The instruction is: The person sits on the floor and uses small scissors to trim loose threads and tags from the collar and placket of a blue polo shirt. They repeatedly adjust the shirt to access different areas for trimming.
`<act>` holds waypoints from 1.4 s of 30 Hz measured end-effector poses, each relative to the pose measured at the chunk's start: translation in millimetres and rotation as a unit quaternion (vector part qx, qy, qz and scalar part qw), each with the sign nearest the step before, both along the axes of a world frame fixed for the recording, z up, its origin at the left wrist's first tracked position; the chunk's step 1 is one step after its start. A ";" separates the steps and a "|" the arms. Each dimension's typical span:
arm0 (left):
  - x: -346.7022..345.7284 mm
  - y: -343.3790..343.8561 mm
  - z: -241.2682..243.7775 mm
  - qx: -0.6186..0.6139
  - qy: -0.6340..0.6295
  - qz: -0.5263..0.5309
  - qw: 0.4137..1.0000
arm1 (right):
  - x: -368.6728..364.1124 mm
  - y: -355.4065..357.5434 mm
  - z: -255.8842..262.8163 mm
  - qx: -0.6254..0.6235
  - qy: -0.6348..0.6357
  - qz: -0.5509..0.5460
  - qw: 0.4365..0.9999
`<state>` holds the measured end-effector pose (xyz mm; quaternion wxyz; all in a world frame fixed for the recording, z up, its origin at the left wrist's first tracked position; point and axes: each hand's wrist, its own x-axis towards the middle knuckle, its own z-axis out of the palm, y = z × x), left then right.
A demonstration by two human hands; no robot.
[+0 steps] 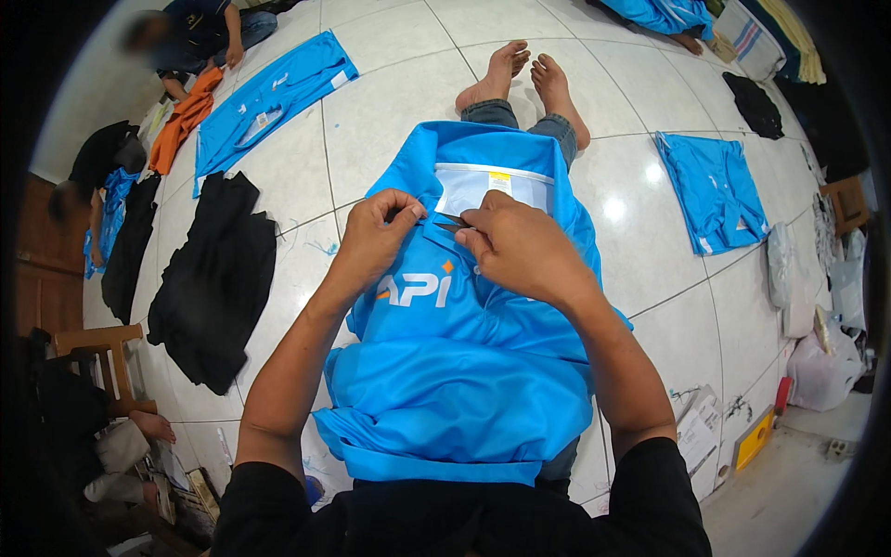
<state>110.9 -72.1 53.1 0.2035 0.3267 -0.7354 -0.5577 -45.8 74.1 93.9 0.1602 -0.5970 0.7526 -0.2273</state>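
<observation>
A blue collared shirt (452, 376) with white and orange print lies across my lap and outstretched legs, its collar away from me. My left hand (379, 233) pinches the fabric edge near the base of the collar, at the top of the front placket. In my right hand (511, 240) is a small pair of dark metal thread snips (452, 221), its blades pointing left at the pinched spot. The blades look slightly apart. A white and yellow label (500, 182) shows inside the neck. The right hand's lower fingers are partly hidden behind the hand itself.
Black garments (216, 278) lie on the tiled floor at left, beyond them a flat blue shirt (278, 104) and an orange cloth (182, 122). Another folded blue shirt (717, 191) is at right, near plastic bags (825, 362). Other people sit around the left and top edges.
</observation>
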 end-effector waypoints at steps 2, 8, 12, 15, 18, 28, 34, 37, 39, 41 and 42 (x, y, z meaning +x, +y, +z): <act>-0.8 1.6 -0.8 -0.017 0.007 0.002 1.000 | 5.0 -5.4 4.1 0.039 0.016 0.007 0.999; -2.3 4.3 1.7 -0.031 0.010 0.000 0.999 | 9.1 -9.6 -4.4 -0.012 0.077 0.021 0.997; -2.3 4.5 0.8 -0.035 0.021 0.002 0.999 | 11.0 -10.0 -8.5 -0.028 0.081 0.016 0.996; -1.3 4.0 -2.6 -0.040 0.033 -0.001 0.999 | 10.6 -9.0 -10.3 -0.038 0.082 0.019 0.996; -1.8 3.2 -3.4 -0.042 0.036 -0.003 0.998 | 10.0 -9.7 -11.1 -0.044 0.088 0.019 0.995; -1.5 4.0 -2.0 -0.040 0.033 -0.003 0.999 | 10.0 -10.1 -10.7 -0.054 0.049 0.010 0.997; -3.4 2.7 -0.6 -0.039 0.040 0.000 0.998 | 9.9 -9.3 -9.5 -0.036 0.075 0.001 0.997; -3.7 3.0 0.7 -0.034 0.032 0.002 0.999 | 9.6 -11.1 -9.0 -0.037 0.077 0.007 0.996; -3.7 3.4 1.4 -0.035 0.032 0.001 0.999 | 9.4 -12.0 -9.0 -0.039 0.076 0.011 0.996; -4.3 3.2 1.8 -0.044 0.038 -0.002 0.998 | 8.7 -12.6 -11.1 -0.046 0.073 0.017 0.996; -4.3 2.6 1.5 -0.049 0.034 -0.005 0.998 | 8.7 -12.8 -12.2 -0.043 0.072 0.017 0.996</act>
